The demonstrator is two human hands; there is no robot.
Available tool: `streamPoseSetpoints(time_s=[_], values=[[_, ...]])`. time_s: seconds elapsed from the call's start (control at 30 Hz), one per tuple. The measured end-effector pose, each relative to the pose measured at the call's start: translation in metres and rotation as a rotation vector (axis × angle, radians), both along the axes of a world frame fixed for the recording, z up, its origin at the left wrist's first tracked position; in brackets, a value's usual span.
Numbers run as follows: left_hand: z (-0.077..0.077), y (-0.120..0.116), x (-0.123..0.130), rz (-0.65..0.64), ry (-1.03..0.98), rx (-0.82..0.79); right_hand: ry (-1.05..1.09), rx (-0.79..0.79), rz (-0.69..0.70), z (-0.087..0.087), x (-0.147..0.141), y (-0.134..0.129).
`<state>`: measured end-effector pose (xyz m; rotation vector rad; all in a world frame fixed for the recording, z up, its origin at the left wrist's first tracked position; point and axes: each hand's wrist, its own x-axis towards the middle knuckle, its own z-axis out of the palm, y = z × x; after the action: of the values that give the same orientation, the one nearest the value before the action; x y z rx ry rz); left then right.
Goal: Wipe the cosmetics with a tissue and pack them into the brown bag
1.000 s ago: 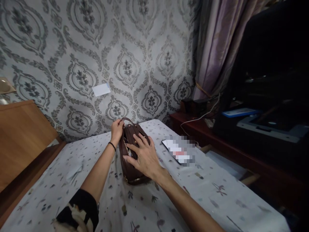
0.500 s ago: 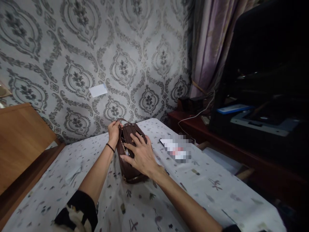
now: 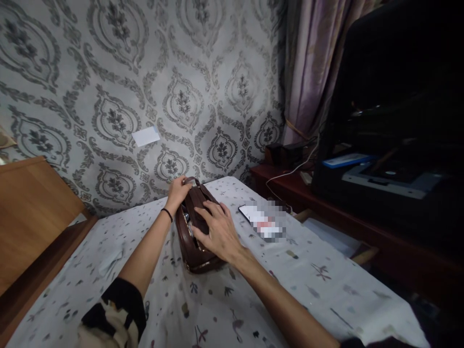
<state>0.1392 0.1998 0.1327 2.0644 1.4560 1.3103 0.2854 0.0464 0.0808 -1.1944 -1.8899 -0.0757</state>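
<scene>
A dark brown leather bag [image 3: 185, 244] with metal zips lies on the patterned white cloth. Its left compartment is unzipped, and something pale shows through the gap. At the bag's far end, beside the short strap [image 3: 192, 180], my left hand [image 3: 177, 193] has its fingers closed on the bag; what exactly the fingertips pinch is too small to see. My right hand [image 3: 217, 232] rests across the top and right side of the bag, fingers spread and thumb near the open zip. A phone [image 3: 250, 215], partly blurred out, lies to the right of the bag.
The printed cloth [image 3: 217, 314] covers the surface up to the wallpapered wall. A wooden board [image 3: 36, 212] stands at the left. On the right are a dark red desk [image 3: 268, 176], a white cable [image 3: 293, 170], an open drawer [image 3: 329, 237] and a large black screen [image 3: 395, 96].
My left hand has shifted right, across the bag's far end towards the strap. My right hand has slid slightly right, uncovering more of the gap. The view has moved a little.
</scene>
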Motion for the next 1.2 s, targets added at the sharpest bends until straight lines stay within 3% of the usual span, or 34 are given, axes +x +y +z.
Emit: streamPoseSetpoints(time_s=[0.23,0.67,1.2], values=[[0.005,0.006,0.019,-0.018,0.149,-0.036,0.061,0.118,-0.088,-0.010,-0.002,0.002],[-0.006,0.013,0.019,-0.005,0.026,0.007,0.071,0.089,-0.080,-0.009,-0.005,-0.001],[0.004,-0.013,0.023,-0.228,0.004,-0.047,0.033,0.073,-0.079,-0.007,-0.004,-0.003]])
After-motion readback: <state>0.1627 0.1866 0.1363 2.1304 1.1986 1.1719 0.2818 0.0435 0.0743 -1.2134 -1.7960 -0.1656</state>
